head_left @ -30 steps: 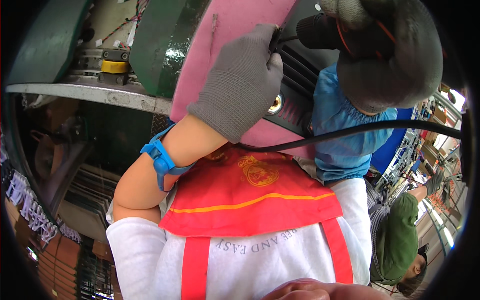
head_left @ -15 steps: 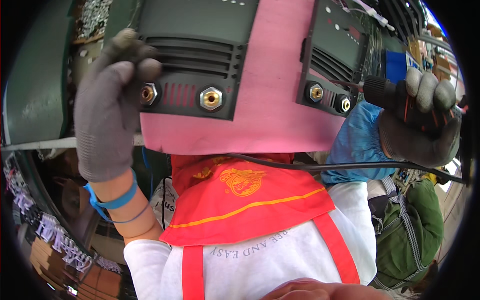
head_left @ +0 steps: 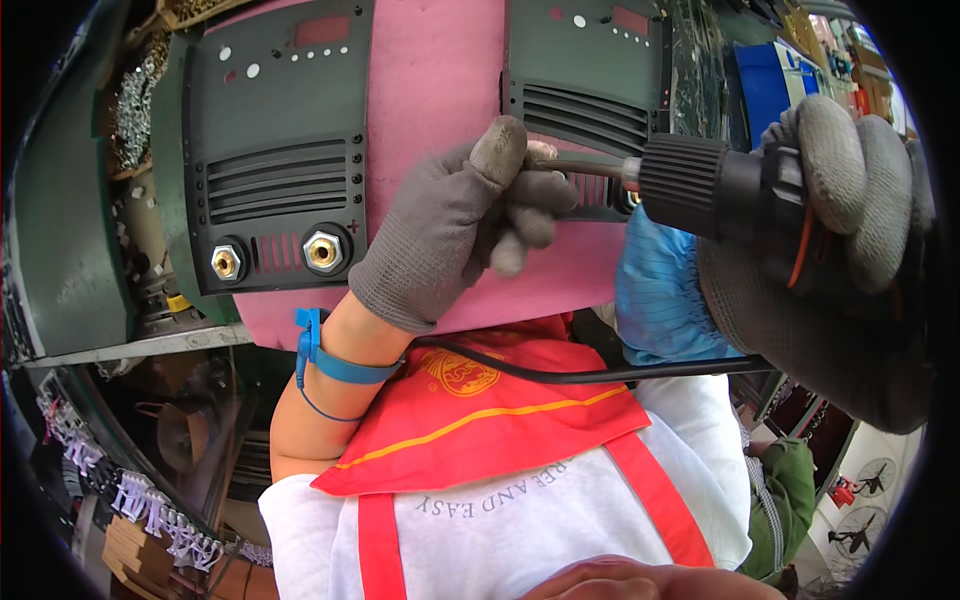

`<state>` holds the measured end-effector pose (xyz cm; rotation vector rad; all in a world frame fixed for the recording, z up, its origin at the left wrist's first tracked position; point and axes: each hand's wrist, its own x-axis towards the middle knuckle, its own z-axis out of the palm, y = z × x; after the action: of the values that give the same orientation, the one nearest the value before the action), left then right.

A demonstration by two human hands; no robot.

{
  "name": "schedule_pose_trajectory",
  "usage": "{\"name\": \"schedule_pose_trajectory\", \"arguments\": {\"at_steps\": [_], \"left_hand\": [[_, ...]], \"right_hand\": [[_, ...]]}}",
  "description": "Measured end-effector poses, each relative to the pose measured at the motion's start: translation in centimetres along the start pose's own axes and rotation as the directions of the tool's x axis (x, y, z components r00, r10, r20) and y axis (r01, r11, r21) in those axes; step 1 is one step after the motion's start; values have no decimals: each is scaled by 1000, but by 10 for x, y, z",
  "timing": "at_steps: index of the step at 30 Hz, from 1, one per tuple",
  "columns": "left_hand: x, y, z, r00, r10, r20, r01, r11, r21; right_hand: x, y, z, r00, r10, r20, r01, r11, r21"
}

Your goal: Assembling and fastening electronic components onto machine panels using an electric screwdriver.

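Note:
My right hand (head_left: 835, 200), in a dark grey glove, grips a black power screwdriver (head_left: 690, 185) whose bit points left. At the tip of the bit, the thumb and fingers of my gloved left hand (head_left: 440, 230) are pinched together; whatever sits between them is too small to make out. Two black front panels lie on a pink mat (head_left: 425, 70). The left panel (head_left: 275, 110) shows slots, round holes and two brass sockets with hex nuts (head_left: 324, 252). Behind my hands, the right panel (head_left: 590, 65) has its lower part mostly covered.
A black cable (head_left: 560, 377) crosses in front of me above the red apron (head_left: 480, 440). Small metal parts (head_left: 140, 105) fill a tray at the far left. A blue bin (head_left: 765, 85) stands at the back right. White clips (head_left: 150, 505) hang at lower left.
My left hand has moved right, from the left panel to the bit's tip. The screwdriver has come left and nearer the view. The panels appear lower and further left.

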<state>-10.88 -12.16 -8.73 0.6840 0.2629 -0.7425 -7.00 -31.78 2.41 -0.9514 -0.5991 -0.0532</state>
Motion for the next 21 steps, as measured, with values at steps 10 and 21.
{"name": "schedule_pose_trajectory", "arguments": {"at_steps": [10,21], "left_hand": [[-1,-7,0,999,-33,40,35,998,-46],[-5,3,3,995,99,-17,-91,964,248]], "right_hand": [[3,1,7,995,80,65,-78,997,-30],[7,5,-1,984,145,101,-139,988,-62]]}}
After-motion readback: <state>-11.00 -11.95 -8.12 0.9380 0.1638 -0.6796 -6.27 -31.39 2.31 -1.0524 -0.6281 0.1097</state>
